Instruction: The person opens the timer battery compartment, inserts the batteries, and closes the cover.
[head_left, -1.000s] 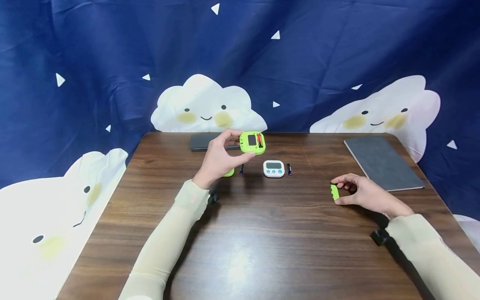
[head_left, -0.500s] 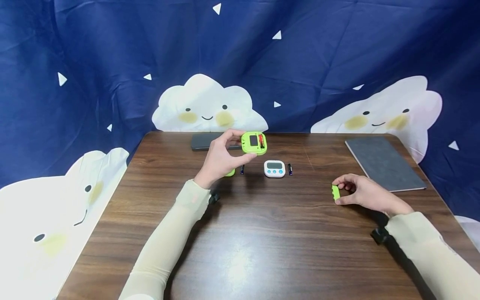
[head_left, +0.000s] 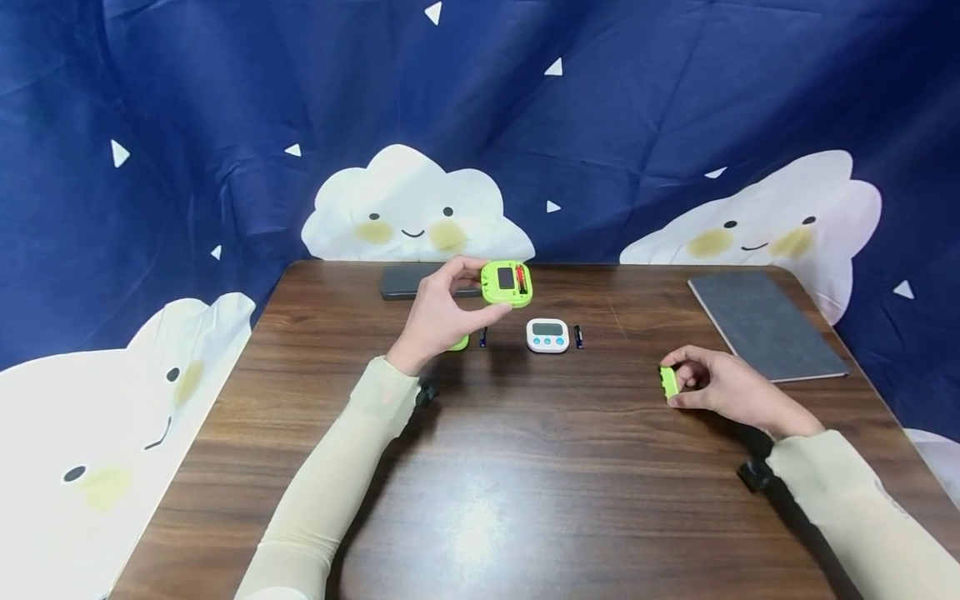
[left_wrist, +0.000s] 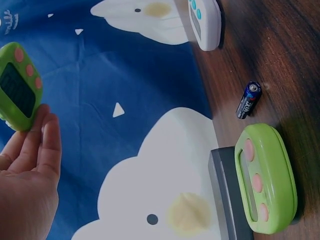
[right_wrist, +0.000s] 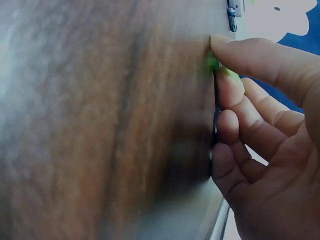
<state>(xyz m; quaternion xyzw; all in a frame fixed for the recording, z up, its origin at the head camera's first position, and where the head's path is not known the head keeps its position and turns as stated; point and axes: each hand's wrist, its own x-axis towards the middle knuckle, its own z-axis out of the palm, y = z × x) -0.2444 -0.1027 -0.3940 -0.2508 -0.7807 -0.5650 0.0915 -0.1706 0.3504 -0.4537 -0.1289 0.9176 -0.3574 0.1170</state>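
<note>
My left hand [head_left: 442, 312] grips a green digital timer [head_left: 507, 285] above the table's far side. The timer's back faces the head camera, its battery compartment uncovered and a red battery inside. In the left wrist view, the held timer's front [left_wrist: 20, 90] has a dark screen and pink buttons. Between thumb and fingers my right hand [head_left: 720, 385] pinches a small green battery cover [head_left: 669, 383], low over the table on the right. Below the left hand, a second green timer [left_wrist: 272, 180] lies on the table, mostly hidden in the head view.
A white timer [head_left: 547, 336] with blue buttons lies mid-table, with a dark battery [head_left: 578, 337] to its right. Another battery [left_wrist: 248, 100] lies beside the second green timer. Behind the left hand is a dark flat box [head_left: 401, 282]; a grey notebook [head_left: 768, 325] lies far right.
Both hands keep their holds on the timer and the battery cover and stay nearly still. The cover is turned very slightly in the right fingers.
</note>
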